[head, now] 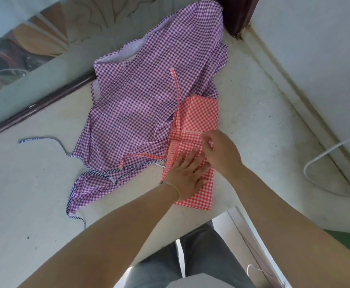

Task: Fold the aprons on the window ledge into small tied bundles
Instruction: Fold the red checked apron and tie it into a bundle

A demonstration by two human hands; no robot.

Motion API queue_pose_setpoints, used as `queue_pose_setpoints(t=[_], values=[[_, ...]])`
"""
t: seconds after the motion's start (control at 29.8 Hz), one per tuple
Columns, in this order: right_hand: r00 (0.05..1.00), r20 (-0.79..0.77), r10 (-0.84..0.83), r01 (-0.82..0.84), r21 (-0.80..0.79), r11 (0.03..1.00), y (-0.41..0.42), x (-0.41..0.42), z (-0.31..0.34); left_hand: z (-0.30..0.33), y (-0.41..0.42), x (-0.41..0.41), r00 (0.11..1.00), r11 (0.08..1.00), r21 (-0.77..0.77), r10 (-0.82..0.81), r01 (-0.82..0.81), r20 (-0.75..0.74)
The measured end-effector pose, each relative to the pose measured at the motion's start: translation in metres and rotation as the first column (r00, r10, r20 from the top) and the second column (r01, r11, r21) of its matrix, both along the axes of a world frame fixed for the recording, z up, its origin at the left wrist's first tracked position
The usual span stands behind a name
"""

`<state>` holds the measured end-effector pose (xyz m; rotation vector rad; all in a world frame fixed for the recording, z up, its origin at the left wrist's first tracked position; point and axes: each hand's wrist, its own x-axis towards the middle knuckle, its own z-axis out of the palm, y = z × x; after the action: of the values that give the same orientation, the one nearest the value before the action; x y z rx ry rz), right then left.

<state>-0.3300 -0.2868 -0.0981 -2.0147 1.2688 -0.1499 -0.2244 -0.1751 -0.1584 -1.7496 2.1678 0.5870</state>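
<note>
A red checked apron (201, 113), folded into a long narrow strip, lies on the pale window ledge (35, 194). My left hand (185, 173) presses flat on its near half, fingers straight. My right hand (219, 150) pinches the red fabric at the strip's middle, by a crosswise fold. A thin red tie string (177, 94) runs from the strip up over a purple checked apron (149, 84), which lies spread and crumpled to the left and behind. The purple apron's striped ties (45, 140) trail to the left.
A window pane with a dark frame (35, 107) borders the ledge on the left. A white wall (315, 59) rises on the right, with a white cable (319, 161) looping over the ledge. The ledge's front edge is just below the red apron.
</note>
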Motion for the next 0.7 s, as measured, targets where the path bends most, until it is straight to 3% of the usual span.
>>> queue_pose_setpoints(t=[0.07,0.17,0.3,0.44,0.7], values=[[0.986,-0.008,0.169,-0.167,0.104,0.98,-0.009,0.032,-0.01,0.002,-0.001,-0.001,1.0,0.999,0.033,0.017,-0.016,-0.016],[0.975,-0.068,0.211,-0.185,0.273,0.944,-0.019,0.068,-0.027,0.009,-0.004,-0.004,0.999,0.998,0.046,0.043,-0.042,-0.007],[0.932,-0.175,0.317,-0.292,0.156,0.944,-0.024,0.092,-0.038,0.019,-0.005,-0.006,0.998,0.997,0.059,0.055,-0.055,0.007],[0.828,-0.155,0.538,-0.547,-0.013,0.837,-0.02,0.097,-0.038,0.021,-0.006,-0.003,0.995,0.995,0.045,0.087,-0.085,-0.04],[0.643,-0.252,0.723,-0.742,0.029,0.67,-0.035,0.119,-0.038,0.007,0.001,-0.004,0.998,0.998,-0.039,0.057,-0.057,0.015]])
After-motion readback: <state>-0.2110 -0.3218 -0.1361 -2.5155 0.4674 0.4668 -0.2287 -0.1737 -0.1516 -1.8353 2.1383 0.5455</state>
